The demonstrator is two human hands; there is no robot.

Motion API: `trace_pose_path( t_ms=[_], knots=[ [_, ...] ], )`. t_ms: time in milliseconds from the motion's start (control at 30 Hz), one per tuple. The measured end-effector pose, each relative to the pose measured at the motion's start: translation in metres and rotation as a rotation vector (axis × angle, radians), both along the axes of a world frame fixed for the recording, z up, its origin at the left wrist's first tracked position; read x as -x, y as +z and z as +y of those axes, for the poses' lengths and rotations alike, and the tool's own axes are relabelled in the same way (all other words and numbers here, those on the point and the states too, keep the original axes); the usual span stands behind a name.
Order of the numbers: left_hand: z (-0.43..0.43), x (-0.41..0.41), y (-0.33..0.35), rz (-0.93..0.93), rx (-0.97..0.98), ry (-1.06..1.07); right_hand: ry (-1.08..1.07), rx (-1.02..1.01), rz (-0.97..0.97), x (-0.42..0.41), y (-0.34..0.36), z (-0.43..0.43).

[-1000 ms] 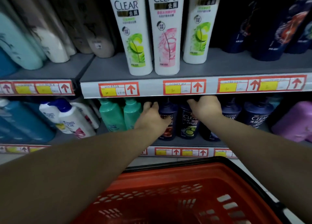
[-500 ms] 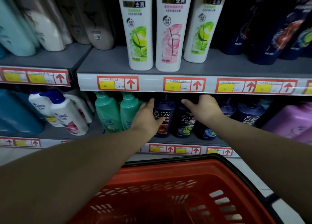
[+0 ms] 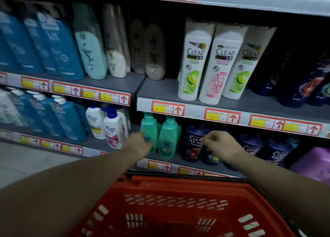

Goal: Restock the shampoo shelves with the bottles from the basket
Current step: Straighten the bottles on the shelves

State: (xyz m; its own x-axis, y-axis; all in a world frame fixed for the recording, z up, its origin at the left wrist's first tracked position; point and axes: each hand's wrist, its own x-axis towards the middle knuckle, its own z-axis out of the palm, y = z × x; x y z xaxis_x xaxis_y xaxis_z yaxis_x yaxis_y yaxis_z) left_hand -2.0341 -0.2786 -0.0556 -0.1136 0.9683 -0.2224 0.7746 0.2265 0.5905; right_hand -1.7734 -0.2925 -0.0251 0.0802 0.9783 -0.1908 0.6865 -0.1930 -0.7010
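Left hand (image 3: 138, 144) is right up against the left of the teal bottles (image 3: 149, 127), back of the hand to us, fingers tucked out of sight, so whether it grips that bottle or merely touches it, I cannot tell. Right hand (image 3: 220, 145) sits just across, fingers curled in front of the lime-label bottle (image 3: 213, 159) in the dark row, and the same goes there: a curl, yes, but round the bottle's top or round nothing, the view won't say. My read is that this is the facing-up step, squaring stock on the lower shelf (image 3: 175, 160). To do it well, I'd say take each bottle low on the body and not by the pump, bring it to the front lip, label out, shoulder touching its neighbour. Now the count. Teal bottles: two in front, more green behind that I can't separate. Dark CLEAR bottles (image 3: 192, 144) on this shelf: four I can pick out, perhaps a fifth hidden behind the right wrist. White CLEAR bottles (image 3: 193, 61) one shelf up: three, two green-leaf and one pink. White pump bottles (image 3: 112, 129) to the left: two up front. And the red basket (image 3: 178, 181) below the arms: one, and in the stretch on show, no bottle at all, so any stock left to shelve is out of sight.
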Motion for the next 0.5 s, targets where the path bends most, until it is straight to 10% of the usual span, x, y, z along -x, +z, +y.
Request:
trace_pose_path(
  t_ms=[500],
  knots=[
    [0.058,0.026,-0.036,-0.273,-0.084,0.109,-0.087,-0.141,0.027,0.118,-0.028,0.074]
  ],
)
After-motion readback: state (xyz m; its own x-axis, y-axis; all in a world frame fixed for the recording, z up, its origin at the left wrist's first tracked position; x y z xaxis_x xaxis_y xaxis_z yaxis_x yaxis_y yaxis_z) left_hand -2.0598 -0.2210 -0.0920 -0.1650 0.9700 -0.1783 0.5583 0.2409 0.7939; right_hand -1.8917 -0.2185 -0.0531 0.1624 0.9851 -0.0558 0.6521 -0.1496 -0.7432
